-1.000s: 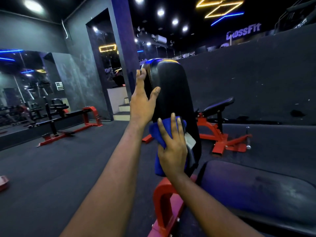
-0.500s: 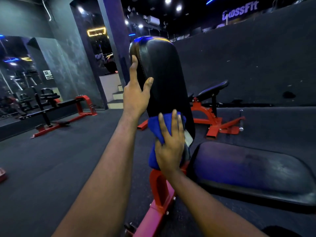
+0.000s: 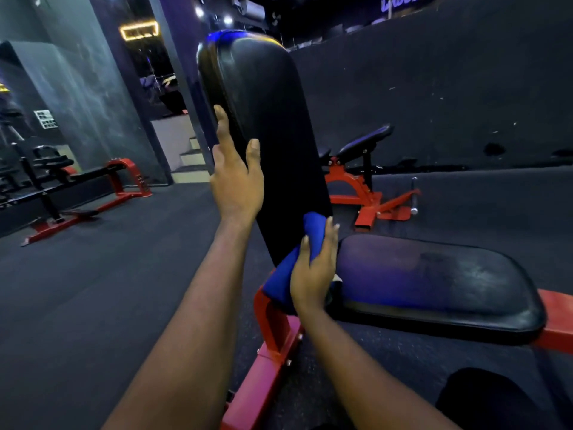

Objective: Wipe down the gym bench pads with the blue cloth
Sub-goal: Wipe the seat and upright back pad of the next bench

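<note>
Within right grip (image 3: 313,268), blue cloth (image 3: 280,279)

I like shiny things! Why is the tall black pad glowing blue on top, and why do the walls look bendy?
Head view: the glossy back pad catches blue-yellow glare from ceiling lights; a bluish sheen sits on the seat pad; the wide-angle lens bows the walls; the dim room leaves far benches murky.

- back pad (image 3: 266,125): black vinyl-like, glossy, smooth
- seat pad (image 3: 434,283): same, duller, scuffed
- cloth (image 3: 285,274): blue, soft, matt
- frame (image 3: 269,324): red painted metal
- floor (image 3: 108,290): dark, matt, grainy
</note>
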The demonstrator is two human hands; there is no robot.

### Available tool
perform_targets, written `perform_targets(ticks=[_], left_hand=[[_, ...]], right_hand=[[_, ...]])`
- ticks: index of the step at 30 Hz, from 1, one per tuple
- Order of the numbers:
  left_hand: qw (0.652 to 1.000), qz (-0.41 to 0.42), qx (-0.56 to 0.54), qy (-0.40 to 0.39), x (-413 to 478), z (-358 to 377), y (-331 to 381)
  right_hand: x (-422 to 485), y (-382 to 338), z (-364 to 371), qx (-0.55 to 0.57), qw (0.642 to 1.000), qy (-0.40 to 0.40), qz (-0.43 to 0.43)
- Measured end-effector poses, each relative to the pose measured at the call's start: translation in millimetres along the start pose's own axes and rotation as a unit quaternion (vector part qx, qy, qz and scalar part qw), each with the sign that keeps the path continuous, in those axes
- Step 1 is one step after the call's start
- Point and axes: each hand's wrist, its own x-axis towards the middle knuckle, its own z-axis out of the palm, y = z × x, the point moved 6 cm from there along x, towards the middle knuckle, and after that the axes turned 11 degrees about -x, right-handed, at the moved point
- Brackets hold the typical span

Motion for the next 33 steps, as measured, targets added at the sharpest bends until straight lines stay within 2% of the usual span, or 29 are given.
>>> perform_targets(ticks=[2, 4, 10, 16, 20, 23, 25, 26, 28, 33], left_hand=[[1.0, 0.003, -0.002, 0.02, -4.6, 4.8, -1.3], [1.0, 0.007, -0.011, 0.021, -5.2, 10.4, -1.4], [0.999, -0.028, 0.016, 0.025, -10.0, 17.3, -2.8], [0.999, -0.039, -0.004, 0.001, -14.2, 13.2, 1.7], [0.999, -0.036, -0.015, -0.004, -15.0, 8.9, 9.0], [0.993, 0.024, 0.043, 0.111, -20.4, -2.2, 21.8], [0.98, 0.085, 0.007, 0.177, -29.7, -2.8, 36.9], [0.978, 0.115, -0.03, 0.17, -34.5, 2.6, 44.4], [0.98, 0.147, -0.089, 0.098, -38.8, 26.3, 52.8], [0.987, 0.092, -0.119, -0.052, -33.2, 100.6, 36.7]], right_hand=[[29.3, 0.0, 10.3, -0.029, 0.993, -0.008, 0.111], [44.6, 3.7, 16.9, -0.056, 0.984, -0.047, 0.164], [18.5, 13.4, 5.7, -0.133, 0.954, -0.061, 0.261], [-19.2, 0.1, -15.1, -0.173, 0.929, -0.11, 0.307], [-6.0, -22.3, -45.0, -0.186, 0.932, -0.129, 0.283], [26.5, -41.6, -66.1, -0.146, 0.96, -0.077, 0.225], [55.2, -51.5, -68.1, -0.094, 0.978, -0.065, 0.173], [67.1, -54.0, -66.8, -0.068, 0.984, -0.07, 0.148], [88.6, -52.5, -64.0, -0.023, 0.99, -0.078, 0.114], [137.1, -26.4, -62.2, 0.036, 0.989, -0.107, 0.093]])
